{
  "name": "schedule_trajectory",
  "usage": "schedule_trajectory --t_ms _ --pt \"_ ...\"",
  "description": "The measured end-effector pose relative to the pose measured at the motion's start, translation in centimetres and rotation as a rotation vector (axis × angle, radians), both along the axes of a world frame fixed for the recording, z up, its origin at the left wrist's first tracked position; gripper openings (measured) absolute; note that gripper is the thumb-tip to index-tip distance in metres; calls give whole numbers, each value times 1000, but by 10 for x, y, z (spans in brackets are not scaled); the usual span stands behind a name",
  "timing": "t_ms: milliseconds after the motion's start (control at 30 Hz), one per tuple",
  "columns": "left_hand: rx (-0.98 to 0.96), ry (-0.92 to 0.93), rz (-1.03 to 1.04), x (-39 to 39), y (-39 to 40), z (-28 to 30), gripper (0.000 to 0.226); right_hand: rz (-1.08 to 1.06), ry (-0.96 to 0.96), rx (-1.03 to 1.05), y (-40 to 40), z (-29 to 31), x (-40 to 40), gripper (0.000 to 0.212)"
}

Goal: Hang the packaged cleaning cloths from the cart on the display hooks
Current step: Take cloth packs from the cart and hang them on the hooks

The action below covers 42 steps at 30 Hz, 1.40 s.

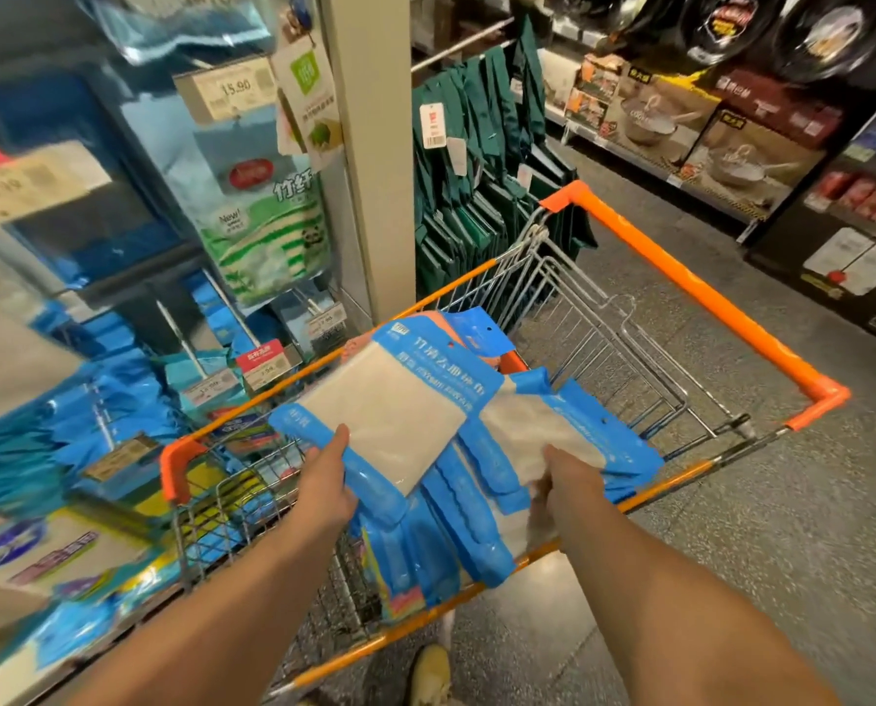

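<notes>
Blue-edged pack [390, 405] of pale cloth was in my left hand [326, 481], thumb on top at its lower blue edge, fingers curled underneath; it was lifted above the cart [700, 293], tilted, header end pointing away from me; my right hand [565, 489] reached into the cart and was on a second pack [537, 425] lying on the pile [456, 532] of blue packs; fingers blurred, so I couldn't tell whether it gripped or just touched; pile sat at the near end of the wire basket, far end showed bare wire; hooks [181, 338] with price tags and hanging blue packs stood to my left, just beside the cart; green aprons [476, 160] hung past the pillar [369, 145]; boxed pans [670, 119] on shelves well apart on the right.
</notes>
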<state>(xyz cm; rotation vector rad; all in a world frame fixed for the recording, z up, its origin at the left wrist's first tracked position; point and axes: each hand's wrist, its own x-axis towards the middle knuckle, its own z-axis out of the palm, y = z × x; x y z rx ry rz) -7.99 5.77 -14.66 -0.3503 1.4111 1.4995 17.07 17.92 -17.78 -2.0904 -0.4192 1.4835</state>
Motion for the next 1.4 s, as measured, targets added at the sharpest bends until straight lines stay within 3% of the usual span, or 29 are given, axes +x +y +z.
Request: schedule_trajectory --t_ms 133,233,267,367,467,600,633,700,733,833,900,1067,1133,1200,1300,1400 --pt "50 -4 148 1 -3 2 42 -155 188 279 -10 60 -20 17" --pt "135 -71 224 -1 -4 9 27 -82 204 489 -21 104 -26 25" --pt "162 -80 263 -4 -5 14 26 -66 244 529 -23 118 -25 36" --pt "300 -78 320 -16 -14 37 25 -11 454 617 -22 157 -25 37" --pt "414 -85 368 -34 -35 61 26 12 705 609 -33 181 -39 36" --pt "487 -13 427 -50 -79 92 18 165 883 543 -78 188 -83 27" --pt "522 -1 410 -54 -93 96 27 210 898 500 -92 185 -101 26" --pt "558 8 354 -59 -128 103 69 288 891 425 -125 177 -139 26" --pt "565 16 332 -62 -148 104 71 322 903 396 -144 172 -156 27" --pt "579 84 301 -63 -214 114 31 452 933 276 -208 155 -203 29" --pt "579 145 280 -65 -263 118 25 522 946 225 -251 148 -229 30" --pt "659 180 250 -113 -398 116 64 693 872 267 -336 145 -253 33" --pt "799 202 143 -147 -441 110 82 795 863 281 -353 145 -247 27" --pt "668 231 16 -170 -463 111 90 912 832 285 -362 147 -241 24" --pt "351 299 -196 -181 -463 120 77 1057 744 317 -368 150 -239 25" --pt "249 315 -232 -177 -440 133 57 1163 683 334 -368 151 -244 27"
